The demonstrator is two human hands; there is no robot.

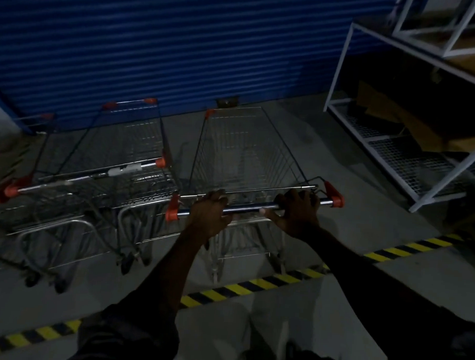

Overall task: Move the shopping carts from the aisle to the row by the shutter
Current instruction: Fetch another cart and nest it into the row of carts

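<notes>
A wire shopping cart (245,150) with orange corner caps stands in front of me, its nose close to the blue shutter (160,48). My left hand (209,212) grips its chrome handle bar (250,206) left of the middle. My right hand (297,209) grips the same bar further right, thumb under it. To the left, two more carts (119,146) (42,194) stand side by side facing the shutter, the nearer one a short gap from mine.
A white metal rack (393,147) holding cardboard stands at the right, close to my cart's right side. A yellow-and-black hazard stripe (243,285) crosses the grey floor under my arms. The place is dim.
</notes>
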